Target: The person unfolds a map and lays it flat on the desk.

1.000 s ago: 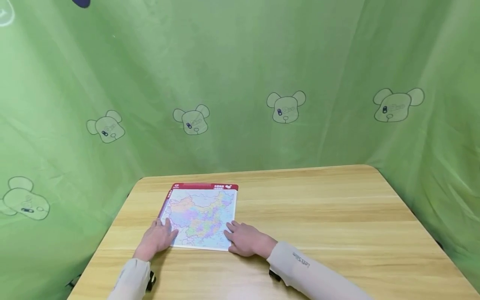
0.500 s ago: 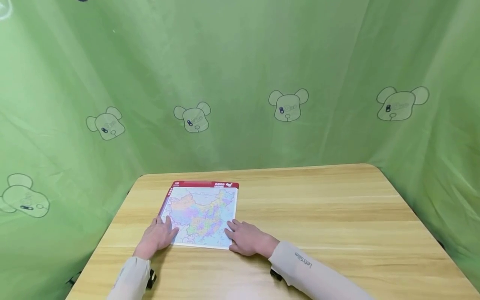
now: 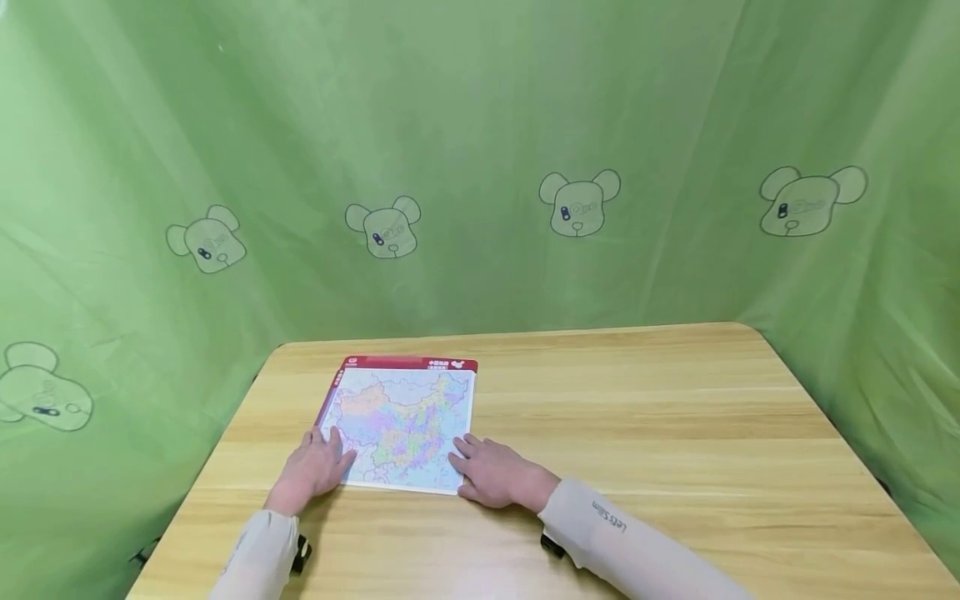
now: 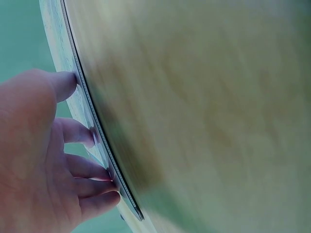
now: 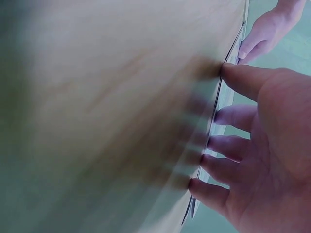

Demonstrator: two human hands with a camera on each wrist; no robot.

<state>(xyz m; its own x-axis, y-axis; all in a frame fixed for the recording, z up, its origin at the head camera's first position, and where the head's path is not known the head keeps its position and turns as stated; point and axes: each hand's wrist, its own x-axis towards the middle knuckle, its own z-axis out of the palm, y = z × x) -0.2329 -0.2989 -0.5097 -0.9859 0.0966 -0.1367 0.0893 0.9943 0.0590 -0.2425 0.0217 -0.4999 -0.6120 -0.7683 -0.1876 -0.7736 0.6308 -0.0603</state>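
Observation:
A square map board (image 3: 405, 425) with a red border along its top and left sides lies flat on the wooden table. My left hand (image 3: 313, 467) rests on its lower left corner, fingers spread and thumb on the printed face. At the lower right edge, my right hand (image 3: 495, 473) touches the board with relaxed, spread fingers. In the left wrist view, the fingertips of the left hand (image 4: 43, 155) press on the board near its thin edge (image 4: 95, 114). The right wrist view has the right hand's (image 5: 272, 155) fingertips along the opposite edge.
The wooden table (image 3: 645, 442) extends well to the right of the board. A green curtain (image 3: 480, 108) printed with bear heads hangs behind it and on both sides. Light sleeves cover both forearms, and a dark strap device (image 3: 552, 546) sits under the right wrist.
The head view has tilted slightly, so the table and board appear a little higher. Both hands keep their places on the map board.

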